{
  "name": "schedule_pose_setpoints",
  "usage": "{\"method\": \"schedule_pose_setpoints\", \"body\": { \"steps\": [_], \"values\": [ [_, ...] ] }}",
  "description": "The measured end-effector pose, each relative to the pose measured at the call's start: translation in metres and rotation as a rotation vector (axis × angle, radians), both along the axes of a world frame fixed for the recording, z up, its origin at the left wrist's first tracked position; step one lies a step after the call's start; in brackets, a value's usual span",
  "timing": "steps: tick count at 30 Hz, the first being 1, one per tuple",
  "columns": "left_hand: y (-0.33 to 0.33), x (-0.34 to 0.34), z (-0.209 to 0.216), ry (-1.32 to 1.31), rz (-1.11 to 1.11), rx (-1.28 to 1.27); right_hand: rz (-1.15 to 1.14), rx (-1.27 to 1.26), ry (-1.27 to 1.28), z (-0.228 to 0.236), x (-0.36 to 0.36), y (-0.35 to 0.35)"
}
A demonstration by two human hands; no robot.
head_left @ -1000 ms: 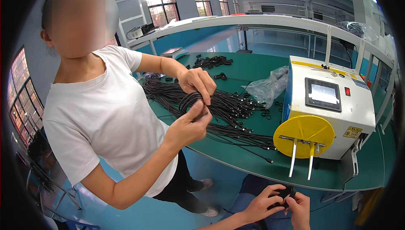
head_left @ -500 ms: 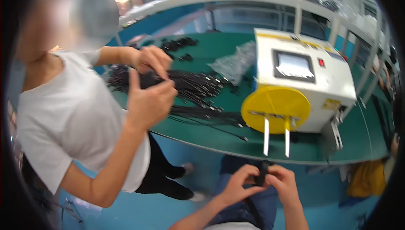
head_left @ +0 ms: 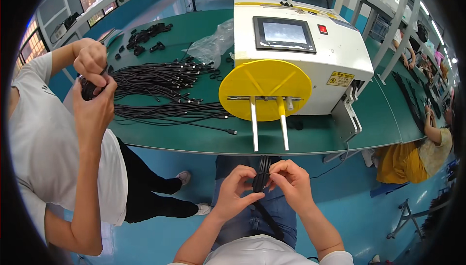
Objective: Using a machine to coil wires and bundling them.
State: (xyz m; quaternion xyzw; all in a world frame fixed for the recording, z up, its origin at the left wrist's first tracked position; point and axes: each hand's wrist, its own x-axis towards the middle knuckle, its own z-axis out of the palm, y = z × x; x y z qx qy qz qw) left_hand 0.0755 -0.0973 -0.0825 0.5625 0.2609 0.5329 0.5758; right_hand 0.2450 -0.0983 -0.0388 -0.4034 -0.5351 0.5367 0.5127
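A coiled black cable [head_left: 261,178] is held upright over my lap, just off the table's near edge. My left hand [head_left: 238,194] grips its left side, thumb pressed near the lower end. The fingers of my right hand [head_left: 293,185] pinch the right side around mid-height, where a thin band seems to cross the coil. Directly beyond my hands, a white winding machine [head_left: 310,66] carries a yellow disc [head_left: 264,80] with two prongs pointing toward me; no cable is on them.
On the green table [head_left: 194,141], many loose black cables [head_left: 155,83] lie left of the machine, with small black coils [head_left: 145,36] and a clear plastic bag [head_left: 211,44] behind. At left, a co-worker's hands [head_left: 92,75] hold a dark coil. Other people sit far right beside a yellow cloth [head_left: 403,163].
My view has swung right, so the machine and co-worker appear further left. My hands keep hold of the coiled cable, its strands now facing me. The co-worker's hands have closed around their coil.
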Motion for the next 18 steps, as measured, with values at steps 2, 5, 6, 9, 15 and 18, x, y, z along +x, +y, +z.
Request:
{"method": "schedule_pose_setpoints", "body": {
  "steps": [2,5,6,9,15,18],
  "values": [
    [0.001,0.002,-0.003,-0.004,-0.005,-0.016,-0.015,0.020,-0.004,-0.002,0.002,0.001],
    [0.003,0.003,-0.007,-0.003,-0.006,-0.045,0.013,0.105,-0.119,-0.002,0.005,0.004],
    [0.003,0.003,-0.006,0.030,-0.005,-0.034,0.029,0.147,-0.175,-0.002,0.006,0.005],
    [0.004,0.003,-0.002,0.094,-0.005,-0.012,0.050,0.159,-0.152,-0.002,0.009,0.008],
    [0.005,0.004,0.002,0.058,-0.005,-0.104,0.072,0.082,-0.020,-0.004,0.008,0.011],
    [0.005,0.003,0.009,0.085,-0.015,-0.146,0.079,0.079,0.006,-0.009,0.008,0.012]
  ]
}}
